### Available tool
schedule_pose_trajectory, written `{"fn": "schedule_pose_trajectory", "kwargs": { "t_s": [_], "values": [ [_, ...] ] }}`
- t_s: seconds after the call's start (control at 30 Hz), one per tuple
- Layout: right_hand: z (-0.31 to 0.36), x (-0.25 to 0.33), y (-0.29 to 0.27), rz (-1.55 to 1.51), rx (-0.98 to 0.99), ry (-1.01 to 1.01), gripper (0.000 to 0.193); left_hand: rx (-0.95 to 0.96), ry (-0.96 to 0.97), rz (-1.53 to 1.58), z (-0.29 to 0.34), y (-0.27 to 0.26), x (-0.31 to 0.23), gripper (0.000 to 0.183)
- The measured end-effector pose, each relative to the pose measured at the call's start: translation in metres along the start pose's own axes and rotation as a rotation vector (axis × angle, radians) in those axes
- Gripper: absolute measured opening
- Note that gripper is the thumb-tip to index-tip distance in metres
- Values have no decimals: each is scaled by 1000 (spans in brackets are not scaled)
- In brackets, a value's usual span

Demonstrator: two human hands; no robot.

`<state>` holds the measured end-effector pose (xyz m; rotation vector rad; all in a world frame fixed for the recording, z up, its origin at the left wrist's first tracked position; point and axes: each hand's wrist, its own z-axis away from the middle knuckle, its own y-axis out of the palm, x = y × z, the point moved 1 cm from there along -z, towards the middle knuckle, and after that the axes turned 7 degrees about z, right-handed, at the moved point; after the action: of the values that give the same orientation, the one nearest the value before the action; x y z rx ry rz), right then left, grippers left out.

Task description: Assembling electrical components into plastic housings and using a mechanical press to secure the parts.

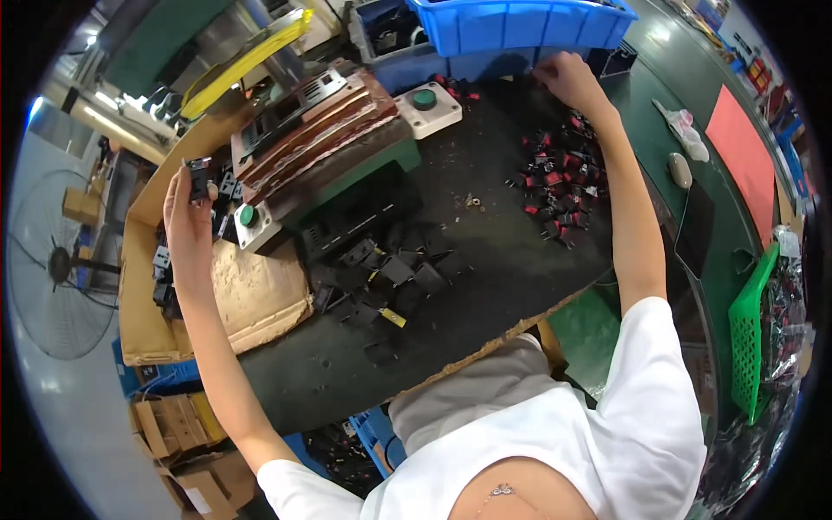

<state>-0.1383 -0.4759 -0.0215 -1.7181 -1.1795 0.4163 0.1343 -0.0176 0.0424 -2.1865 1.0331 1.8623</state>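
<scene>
My left hand (pixel 188 221) is raised over a cardboard box (pixel 260 290) and grips a small black plastic part (pixel 199 180) with metal on its top. Several similar black parts (pixel 230 186) sit in the box below. At the far side, my right hand (pixel 568 80) has its fingers curled down in front of the lower blue bin (pixel 498 65). What those fingers hold, if anything, is hidden. Near my right forearm lies a heap of small red-and-black parts (pixel 559 178). Black plastic housings (pixel 399 269) are piled at the middle of the dark bench mat (pixel 485 260).
A press fixture (pixel 321 130) with brown layered plates stands left of centre, between two green push buttons (pixel 425 100) (pixel 249 215). An upper blue bin (pixel 520 26) overhangs the far edge. A green basket (pixel 747 338) and a red sheet (pixel 741 156) lie at right.
</scene>
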Motion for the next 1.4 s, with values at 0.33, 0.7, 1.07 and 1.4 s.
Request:
{"fn": "schedule_pose_trajectory", "kwargs": {
  "t_s": [0.33,0.7,1.07,1.4],
  "values": [
    [2,-14,27,48,14,-187,20,133,323,-632,-5,63,5,42],
    [8,38,3,-87,122,-236,24,342,273,-975,-41,80,7,40],
    [16,73,-12,-377,210,-248,27,392,436,-1284,-54,96,22,34],
    [15,72,-12,-396,203,-262,27,511,649,-1239,-47,85,28,26]
  ]
}}
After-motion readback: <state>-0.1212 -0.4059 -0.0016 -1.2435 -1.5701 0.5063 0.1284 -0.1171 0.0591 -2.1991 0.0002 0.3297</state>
